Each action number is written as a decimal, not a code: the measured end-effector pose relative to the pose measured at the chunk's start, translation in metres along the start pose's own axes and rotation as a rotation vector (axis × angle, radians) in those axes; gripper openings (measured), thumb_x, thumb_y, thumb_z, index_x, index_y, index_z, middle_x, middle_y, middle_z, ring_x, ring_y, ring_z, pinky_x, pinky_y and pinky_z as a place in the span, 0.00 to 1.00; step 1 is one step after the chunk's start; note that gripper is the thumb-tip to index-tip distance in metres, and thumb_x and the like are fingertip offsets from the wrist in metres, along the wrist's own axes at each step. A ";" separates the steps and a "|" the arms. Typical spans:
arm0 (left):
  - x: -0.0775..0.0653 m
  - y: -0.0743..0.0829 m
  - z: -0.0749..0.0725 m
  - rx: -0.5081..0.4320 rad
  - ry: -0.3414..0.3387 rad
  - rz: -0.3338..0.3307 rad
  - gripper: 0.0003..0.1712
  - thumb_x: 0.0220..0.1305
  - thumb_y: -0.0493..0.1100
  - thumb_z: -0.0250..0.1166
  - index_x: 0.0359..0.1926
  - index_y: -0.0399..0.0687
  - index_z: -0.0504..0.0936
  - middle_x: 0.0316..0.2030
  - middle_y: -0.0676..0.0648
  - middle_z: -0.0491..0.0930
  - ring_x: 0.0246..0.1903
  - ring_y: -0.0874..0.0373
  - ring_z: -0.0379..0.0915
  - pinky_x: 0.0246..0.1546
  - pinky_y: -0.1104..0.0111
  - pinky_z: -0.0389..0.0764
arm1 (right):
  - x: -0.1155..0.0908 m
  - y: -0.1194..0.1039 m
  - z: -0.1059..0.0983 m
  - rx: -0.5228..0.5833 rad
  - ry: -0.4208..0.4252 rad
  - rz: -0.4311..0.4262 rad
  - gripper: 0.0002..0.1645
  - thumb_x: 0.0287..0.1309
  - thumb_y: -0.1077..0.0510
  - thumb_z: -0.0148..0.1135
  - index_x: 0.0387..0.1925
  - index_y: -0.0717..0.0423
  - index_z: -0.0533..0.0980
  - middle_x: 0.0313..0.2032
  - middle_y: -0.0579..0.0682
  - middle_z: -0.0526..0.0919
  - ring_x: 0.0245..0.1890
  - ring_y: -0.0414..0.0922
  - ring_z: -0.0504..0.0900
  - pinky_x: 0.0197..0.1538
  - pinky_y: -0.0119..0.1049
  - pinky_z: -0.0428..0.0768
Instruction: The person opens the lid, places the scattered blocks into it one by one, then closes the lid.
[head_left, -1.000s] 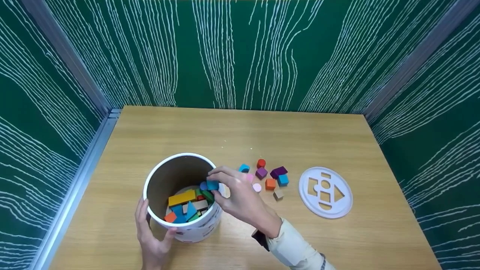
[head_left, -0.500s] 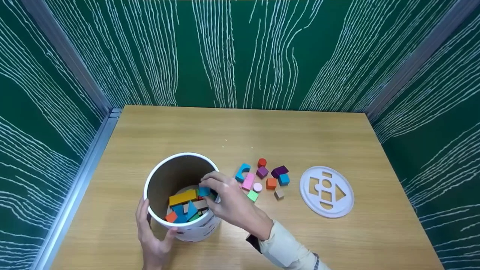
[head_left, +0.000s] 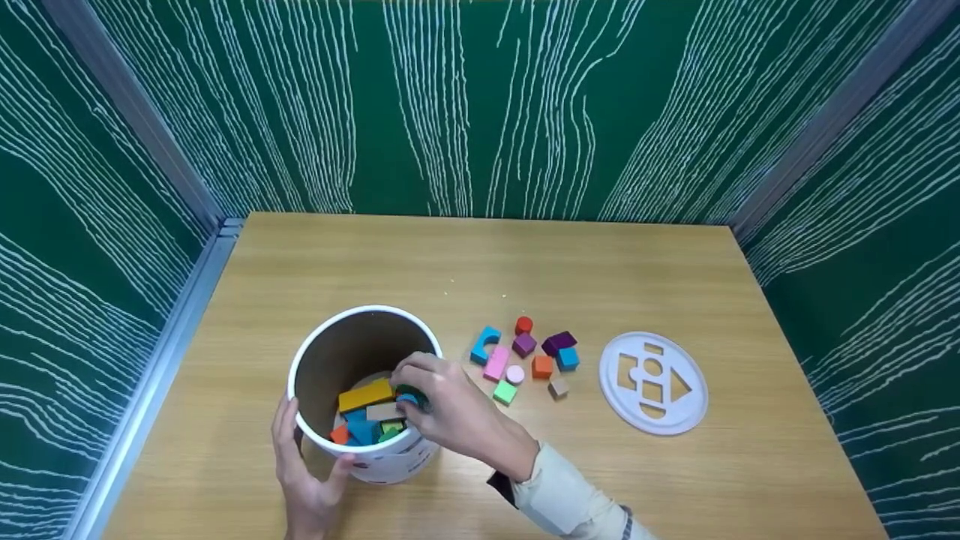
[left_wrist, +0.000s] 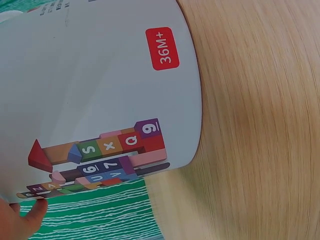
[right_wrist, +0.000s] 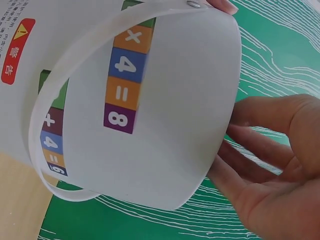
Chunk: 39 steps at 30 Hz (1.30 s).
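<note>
A white round bucket (head_left: 394, 466) stands upright, holding several coloured wooden blocks. My left hand (head_left: 304, 480) grips its near left side, thumb toward the front and fingers along the left. Inside the rim at the right, my right hand (head_left: 461, 412) has its fingers curled about a small blue block (head_left: 406, 399), partly hidden by them. A yellow bar (head_left: 365, 395) and a beige block (head_left: 385, 412) lie close by in the bucket. Printed block pictures cover the bucket wall (left_wrist: 100, 95) in the left wrist view; its white handle (right_wrist: 65, 65) hangs in the right wrist view.
Right of the bucket lie several loose blocks, among them a blue arch (head_left: 484, 346), a pink block (head_left: 496, 363), a green block (head_left: 505, 392) and an orange cube (head_left: 542, 367). Farther right is a flat white lid (head_left: 611, 375) with shaped holes. Green walls surround the table.
My right hand has moved left and lower into the bucket with a blue block. Blocks inside have shifted, and the blue triangle there no longer shows. The left hand stays put.
</note>
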<state>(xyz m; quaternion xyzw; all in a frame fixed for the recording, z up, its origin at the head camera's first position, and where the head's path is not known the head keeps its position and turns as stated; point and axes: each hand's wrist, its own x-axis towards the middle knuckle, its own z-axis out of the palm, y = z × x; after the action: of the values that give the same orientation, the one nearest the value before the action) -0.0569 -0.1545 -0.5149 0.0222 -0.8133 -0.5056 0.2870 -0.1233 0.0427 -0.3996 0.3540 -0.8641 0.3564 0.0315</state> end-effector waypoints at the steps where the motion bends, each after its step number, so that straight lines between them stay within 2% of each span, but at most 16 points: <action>1: 0.000 0.000 0.000 0.003 -0.001 -0.003 0.50 0.42 0.43 0.68 0.66 0.54 0.51 0.65 0.51 0.49 0.61 0.52 0.49 0.58 0.75 0.57 | -0.001 0.000 0.000 -0.002 -0.010 0.001 0.14 0.47 0.59 0.64 0.40 0.52 0.77 0.41 0.44 0.76 0.43 0.37 0.74 0.44 0.25 0.73; 5: -0.001 0.001 0.000 0.005 -0.002 -0.008 0.51 0.42 0.42 0.68 0.66 0.54 0.50 0.65 0.51 0.49 0.61 0.52 0.48 0.58 0.74 0.57 | -0.003 -0.001 -0.001 -0.009 -0.024 -0.003 0.14 0.46 0.59 0.64 0.39 0.50 0.77 0.41 0.42 0.76 0.43 0.37 0.73 0.44 0.25 0.73; 10: 0.000 0.007 0.000 0.000 -0.006 -0.033 0.51 0.40 0.37 0.68 0.66 0.51 0.51 0.65 0.52 0.48 0.61 0.54 0.48 0.59 0.69 0.58 | -0.008 0.001 -0.004 -0.007 0.026 -0.047 0.11 0.47 0.57 0.64 0.36 0.49 0.78 0.40 0.41 0.76 0.42 0.37 0.71 0.46 0.25 0.73; 17: 0.004 0.039 -0.001 0.005 0.007 -0.084 0.47 0.43 0.37 0.66 0.64 0.43 0.51 0.65 0.47 0.49 0.60 0.61 0.48 0.59 0.64 0.57 | -0.019 0.007 -0.013 0.040 0.097 -0.048 0.09 0.48 0.57 0.63 0.35 0.50 0.78 0.41 0.43 0.75 0.43 0.38 0.71 0.47 0.27 0.73; 21: 0.001 0.021 0.001 0.023 0.005 -0.085 0.50 0.41 0.38 0.67 0.65 0.52 0.51 0.65 0.51 0.48 0.61 0.60 0.48 0.59 0.60 0.58 | -0.024 0.012 -0.015 0.051 0.124 -0.032 0.09 0.48 0.58 0.62 0.35 0.50 0.78 0.41 0.44 0.75 0.45 0.39 0.70 0.49 0.29 0.72; 24: -0.001 0.006 0.002 0.024 0.006 -0.071 0.51 0.41 0.40 0.68 0.65 0.58 0.50 0.65 0.55 0.48 0.61 0.58 0.48 0.59 0.65 0.58 | -0.029 0.018 -0.015 0.061 0.153 -0.017 0.10 0.48 0.59 0.62 0.36 0.49 0.78 0.41 0.45 0.75 0.44 0.39 0.71 0.48 0.31 0.73; 25: -0.002 0.006 0.002 0.024 0.006 -0.064 0.51 0.41 0.41 0.68 0.66 0.59 0.50 0.65 0.55 0.48 0.61 0.57 0.48 0.59 0.66 0.57 | -0.031 0.020 -0.014 0.064 0.164 -0.008 0.10 0.48 0.59 0.62 0.36 0.49 0.77 0.41 0.45 0.75 0.44 0.39 0.71 0.48 0.31 0.73; 34: -0.001 0.002 0.002 0.011 0.004 -0.027 0.51 0.42 0.42 0.67 0.66 0.55 0.50 0.65 0.52 0.48 0.61 0.55 0.48 0.59 0.69 0.57 | -0.044 0.047 -0.011 0.026 0.229 0.053 0.10 0.46 0.61 0.64 0.35 0.50 0.78 0.40 0.42 0.75 0.42 0.39 0.71 0.47 0.33 0.73; 39: 0.000 0.002 0.002 -0.015 0.028 0.038 0.49 0.41 0.41 0.68 0.64 0.46 0.53 0.64 0.47 0.51 0.60 0.55 0.51 0.56 0.76 0.58 | -0.049 0.062 -0.007 0.007 0.283 0.055 0.10 0.42 0.62 0.66 0.32 0.50 0.78 0.37 0.41 0.76 0.42 0.39 0.70 0.45 0.33 0.73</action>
<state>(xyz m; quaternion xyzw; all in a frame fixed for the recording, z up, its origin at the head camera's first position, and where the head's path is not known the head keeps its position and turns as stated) -0.0569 -0.1518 -0.5137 0.0115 -0.8059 -0.5055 0.3081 -0.1270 0.1072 -0.4462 0.2766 -0.8592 0.4063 0.1419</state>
